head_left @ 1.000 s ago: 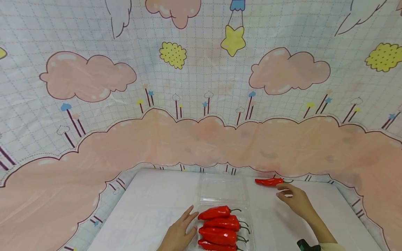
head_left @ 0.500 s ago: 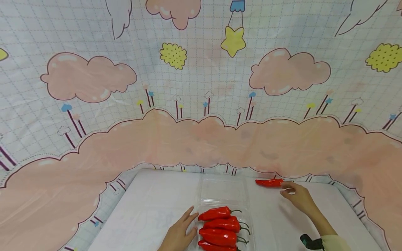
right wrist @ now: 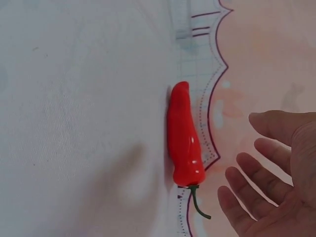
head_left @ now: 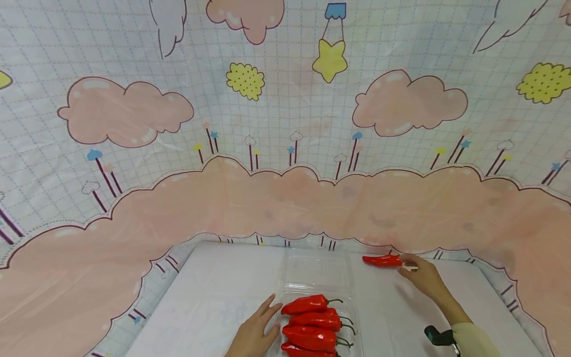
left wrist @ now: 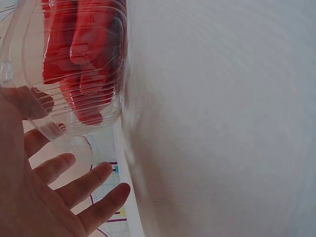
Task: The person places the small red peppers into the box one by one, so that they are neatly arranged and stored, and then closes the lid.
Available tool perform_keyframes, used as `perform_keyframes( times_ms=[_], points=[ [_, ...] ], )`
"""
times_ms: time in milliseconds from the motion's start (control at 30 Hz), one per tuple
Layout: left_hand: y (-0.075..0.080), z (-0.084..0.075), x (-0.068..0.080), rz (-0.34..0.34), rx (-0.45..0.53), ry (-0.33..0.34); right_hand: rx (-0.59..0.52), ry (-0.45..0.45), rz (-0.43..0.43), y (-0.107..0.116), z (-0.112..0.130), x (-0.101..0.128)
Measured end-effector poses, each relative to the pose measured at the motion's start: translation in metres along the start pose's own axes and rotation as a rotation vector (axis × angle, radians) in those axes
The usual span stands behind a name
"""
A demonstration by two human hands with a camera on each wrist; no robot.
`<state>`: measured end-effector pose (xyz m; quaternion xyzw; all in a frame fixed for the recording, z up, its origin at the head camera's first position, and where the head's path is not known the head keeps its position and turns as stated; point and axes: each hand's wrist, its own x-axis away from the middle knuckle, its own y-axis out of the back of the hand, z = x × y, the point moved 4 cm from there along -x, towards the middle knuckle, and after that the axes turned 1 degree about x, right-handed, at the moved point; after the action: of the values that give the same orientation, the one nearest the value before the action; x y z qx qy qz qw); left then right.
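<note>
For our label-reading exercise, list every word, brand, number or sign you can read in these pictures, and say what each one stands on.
There are none: no readable word, number or brand shows in any view.
The backdrop cloth carries only drawings: clouds, stars, a grid.
The clear plastic clamshell box and the red chili peppers bear no label.
The lone red chili pepper is unmarked.
Faint bluish marks on the white table mat are too blurred to read.
</note>
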<state>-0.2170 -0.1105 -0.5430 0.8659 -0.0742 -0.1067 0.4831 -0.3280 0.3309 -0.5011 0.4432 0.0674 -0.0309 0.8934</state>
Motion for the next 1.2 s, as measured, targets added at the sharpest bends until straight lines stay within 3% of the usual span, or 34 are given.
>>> perform_keyframes(
  times_ms=[500,967,1200],
  points=[
    [0.001,0.000,0.000,0.000,-0.006,-0.010,0.011,0.042,-0.008,-0.011,-0.006,-0.020],
    [-0.002,0.000,-0.003,0.048,0.023,0.045,0.013,-0.097,0.097,-0.024,-0.014,-0.033],
    [-0.001,0.001,-0.002,0.054,0.022,0.048,0.014,-0.093,0.117,-0.028,-0.013,-0.038]
  ],
)
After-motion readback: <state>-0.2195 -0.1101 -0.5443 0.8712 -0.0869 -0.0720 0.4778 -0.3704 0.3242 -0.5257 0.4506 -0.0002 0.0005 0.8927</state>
